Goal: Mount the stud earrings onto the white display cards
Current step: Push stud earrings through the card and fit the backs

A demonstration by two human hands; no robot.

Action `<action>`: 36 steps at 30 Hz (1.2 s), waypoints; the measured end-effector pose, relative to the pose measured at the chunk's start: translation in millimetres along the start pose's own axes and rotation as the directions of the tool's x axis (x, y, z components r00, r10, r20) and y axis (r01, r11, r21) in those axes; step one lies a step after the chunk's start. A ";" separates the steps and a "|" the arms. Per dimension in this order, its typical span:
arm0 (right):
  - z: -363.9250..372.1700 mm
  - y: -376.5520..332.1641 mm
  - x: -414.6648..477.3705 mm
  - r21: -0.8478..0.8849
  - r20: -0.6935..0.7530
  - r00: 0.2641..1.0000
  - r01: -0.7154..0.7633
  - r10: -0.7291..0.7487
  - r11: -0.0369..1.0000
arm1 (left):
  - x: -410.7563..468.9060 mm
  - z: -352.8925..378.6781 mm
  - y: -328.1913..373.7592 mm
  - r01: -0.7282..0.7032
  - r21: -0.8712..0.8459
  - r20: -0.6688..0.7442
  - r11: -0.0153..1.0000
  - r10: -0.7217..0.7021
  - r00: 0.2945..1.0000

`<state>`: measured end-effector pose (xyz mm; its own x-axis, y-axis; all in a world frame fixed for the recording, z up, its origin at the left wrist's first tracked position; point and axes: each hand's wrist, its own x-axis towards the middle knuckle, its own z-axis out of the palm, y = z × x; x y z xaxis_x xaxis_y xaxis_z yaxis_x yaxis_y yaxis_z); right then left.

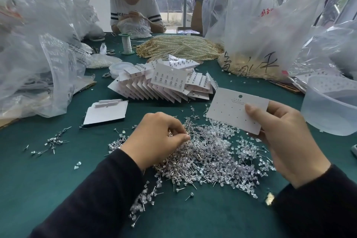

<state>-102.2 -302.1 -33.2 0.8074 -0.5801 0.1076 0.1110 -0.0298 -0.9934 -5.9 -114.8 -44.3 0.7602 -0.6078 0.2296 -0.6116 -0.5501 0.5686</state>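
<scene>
Stack of blank white cards at left on green table cloth, unfilled. Left hand at edge of heap, fingers curled, thumb and forefinger tips together; stud between them or not, cannot tell. Behind, fanned pile of filled white display cards: many done. Heap of loose silver stud earrings and clear backs large, so much work likely left. Punched white rectangular card raised above heap, every hole bare, gripped at its corner by right hand.

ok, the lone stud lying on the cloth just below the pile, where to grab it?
Probably pinch the lone stud across its thin post, from above: it lies flat on the cloth, apart from the pile, both sides free.
</scene>
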 end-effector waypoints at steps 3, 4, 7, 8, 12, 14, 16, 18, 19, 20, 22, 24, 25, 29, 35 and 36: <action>0.4 -1.2 -0.6 0.005 -0.001 1.000 -0.013 0.013 1.000 | 1.2 -5.0 -0.5 0.038 -0.126 -0.026 0.991 -0.042 0.999; 0.5 -1.6 -1.0 0.006 0.001 1.000 -0.015 0.015 1.000 | 1.2 -6.5 -0.7 0.055 -0.167 -0.028 0.984 -0.060 0.998; 1.0 -2.5 -2.0 0.003 0.008 1.000 -0.023 0.023 1.000 | 1.2 -10.5 -1.3 0.079 -0.243 -0.046 0.967 -0.093 0.995; 1.0 -2.6 -2.1 0.003 0.006 1.000 -0.027 0.027 1.000 | 1.4 -11.3 -1.5 0.084 -0.265 -0.051 0.961 -0.101 0.994; 1.1 -3.4 -2.5 0.007 0.001 0.999 -0.041 0.041 0.999 | 0.8 -12.8 -0.8 0.111 -0.330 -0.043 0.937 -0.132 0.990; 1.5 -4.2 -2.9 0.012 0.005 0.999 -0.044 0.044 0.999 | 0.2 -11.5 0.0 0.100 -0.299 -0.050 0.949 -0.121 0.991; 2.2 -4.4 -3.1 0.019 0.008 0.999 -0.050 0.050 0.999 | 0.4 -9.6 1.1 0.065 -0.247 -0.091 0.967 -0.090 0.992; 2.9 -3.8 -3.4 0.023 0.013 0.998 -0.066 0.065 0.998 | 0.6 -7.9 3.2 0.022 -0.232 -0.148 0.972 -0.058 0.987; 3.4 -3.4 -3.8 0.029 0.026 0.996 -0.082 0.081 0.996 | 0.3 -7.2 5.2 -0.010 -0.240 -0.177 0.971 -0.034 0.984; 4.1 -3.1 -4.6 0.038 0.049 0.994 -0.104 0.102 0.994 | 0.0 -6.5 7.7 -0.051 -0.255 -0.208 0.966 -0.003 0.978; 5.7 -2.7 -7.0 0.062 0.111 0.984 -0.150 0.142 0.987 | -1.8 -5.1 13.3 -0.150 -0.294 -0.297 0.944 0.059 0.953; 8.5 -2.8 -10.5 0.095 0.171 0.971 -0.187 0.169 0.978 | -3.5 -4.2 17.4 -0.230 -0.267 -0.417 0.936 0.103 0.903; 10.0 -3.1 -12.6 0.112 0.200 0.964 -0.203 0.178 0.973 | -3.9 -3.8 18.6 -0.256 -0.217 -0.467 0.942 0.130 0.875; 15.7 -4.4 -18.0 0.191 0.285 0.938 -0.256 0.196 0.948 | -3.6 -2.5 18.7 -0.281 -0.027 -0.554 0.959 0.220 0.803; 14.9 -6.3 -19.4 0.196 0.305 0.932 -0.263 0.197 0.944 | -4.3 -1.8 19.9 -0.287 0.070 -0.520 0.955 0.281 0.807; 14.7 -6.4 -19.6 0.192 0.309 0.931 -0.261 0.194 0.946 | -4.4 -1.8 19.8 -0.290 0.083 -0.505 0.954 0.291 0.813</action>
<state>-110.3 -278.6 -28.3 0.9525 -0.2939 -0.0804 0.0054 0.2800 -0.9600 -21.0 -122.0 -32.7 0.5508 -0.3648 0.7507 -0.8215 -0.3958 0.4105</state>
